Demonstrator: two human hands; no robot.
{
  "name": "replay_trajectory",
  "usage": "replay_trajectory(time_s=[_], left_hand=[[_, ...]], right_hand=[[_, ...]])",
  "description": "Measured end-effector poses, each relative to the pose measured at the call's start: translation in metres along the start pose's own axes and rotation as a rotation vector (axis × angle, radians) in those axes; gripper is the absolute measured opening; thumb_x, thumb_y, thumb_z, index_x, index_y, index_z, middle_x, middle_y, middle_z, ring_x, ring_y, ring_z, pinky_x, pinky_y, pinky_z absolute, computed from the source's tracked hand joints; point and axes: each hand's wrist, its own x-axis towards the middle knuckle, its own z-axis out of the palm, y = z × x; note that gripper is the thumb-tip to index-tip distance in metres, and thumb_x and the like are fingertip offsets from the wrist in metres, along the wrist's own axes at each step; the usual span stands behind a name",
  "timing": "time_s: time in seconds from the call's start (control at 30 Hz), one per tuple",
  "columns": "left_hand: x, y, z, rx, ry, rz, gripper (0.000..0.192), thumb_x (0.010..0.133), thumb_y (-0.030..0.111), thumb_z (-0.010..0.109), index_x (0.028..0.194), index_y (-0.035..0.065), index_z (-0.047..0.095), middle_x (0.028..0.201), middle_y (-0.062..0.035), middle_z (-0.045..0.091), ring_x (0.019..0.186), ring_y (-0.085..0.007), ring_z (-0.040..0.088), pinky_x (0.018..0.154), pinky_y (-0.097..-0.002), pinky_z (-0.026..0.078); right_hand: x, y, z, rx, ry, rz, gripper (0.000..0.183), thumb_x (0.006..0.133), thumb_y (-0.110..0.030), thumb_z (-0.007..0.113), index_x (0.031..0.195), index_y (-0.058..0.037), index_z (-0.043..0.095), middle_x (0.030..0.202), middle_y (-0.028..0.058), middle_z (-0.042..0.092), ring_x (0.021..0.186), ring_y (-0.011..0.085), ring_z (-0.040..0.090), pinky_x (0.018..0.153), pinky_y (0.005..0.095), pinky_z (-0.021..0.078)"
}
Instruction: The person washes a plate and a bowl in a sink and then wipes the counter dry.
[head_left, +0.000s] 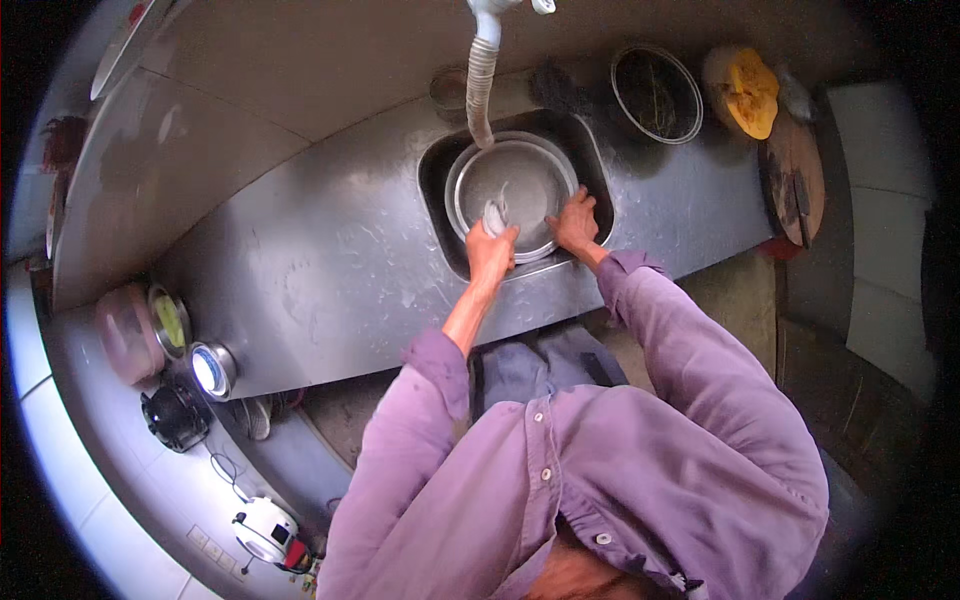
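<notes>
A round metal basin (517, 184) sits inside the stainless steel sink (592, 146), below a flexible ribbed faucet hose (481, 82). The basin's inside looks wet, though how much liquid it holds is hard to tell. My left hand (491, 251) grips a crumpled whitish bundle (494, 217), probably a cloth, over the basin's near side. A thin pale strand rises from that bundle. At the basin's right rim, my right hand (577, 221) holds the edge, thumb inside and fingers outside.
Right of the sink stand a round container of dark greens (652, 97), a cut pumpkin (752, 94) and a wooden chopping board (787, 180) bearing a knife (801, 202). Bowls (212, 369), a pink container (131, 334) and a white appliance (264, 529) lie to the left. The steel counter (322, 277) is wet.
</notes>
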Motion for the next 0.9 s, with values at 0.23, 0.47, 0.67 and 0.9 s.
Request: replay_trajectory(time_s=[0.23, 0.47, 0.67, 0.9], left_hand=[[-0.045, -0.031, -0.020, -0.424, -0.013, -0.109, 0.019, 0.088, 0.001, 0.070, 0.104, 0.0032, 0.060, 0.078, -0.0025, 0.060, 0.050, -0.0088, 0.048, 0.039, -0.0261, 0.037], [-0.053, -0.038, -0.046, -0.426, 0.018, -0.129, 0.023, 0.087, 0.001, 0.070, 0.108, 0.0044, 0.060, 0.078, -0.0014, 0.059, 0.050, -0.0078, 0.046, 0.039, -0.0253, 0.036], [-0.061, -0.033, -0.065, -0.458, 0.012, -0.103, 0.022, 0.088, 0.001, 0.070, 0.107, 0.0049, 0.060, 0.077, -0.0007, 0.058, 0.051, -0.0075, 0.046, 0.039, -0.0246, 0.036], [-0.083, -0.035, -0.080, -0.452, -0.013, -0.085, 0.022, 0.088, 0.001, 0.070, 0.107, 0.0051, 0.059, 0.075, -0.0003, 0.056, 0.051, -0.0077, 0.047, 0.039, -0.0246, 0.036]], right_hand=[[0.030, 0.014, 0.029, 0.096, -0.187, 0.295, 0.051, 0.082, -0.015, 0.074, 0.124, 0.0032, 0.049, 0.119, 0.0284, 0.068, 0.115, 0.0443, 0.065, 0.099, 0.0497, 0.0535], [0.021, -0.008, 0.023, 0.093, -0.043, 0.203, 0.052, 0.084, -0.005, 0.068, 0.129, -0.0027, 0.044, 0.134, 0.0293, 0.052, 0.113, 0.0501, 0.062, 0.095, 0.0538, 0.0525], [-0.006, -0.019, -0.013, 0.185, 0.175, -0.153, 0.069, 0.080, 0.000, 0.064, 0.144, -0.0105, 0.039, 0.143, 0.0277, 0.040, 0.112, 0.0520, 0.059, 0.092, 0.0549, 0.0521], [-0.019, -0.054, -0.079, -0.046, 0.186, -0.523, 0.091, 0.076, 0.006, 0.061, 0.156, -0.0271, 0.034, 0.143, 0.0252, 0.048, 0.111, 0.0465, 0.060, 0.087, 0.0535, 0.0539]])
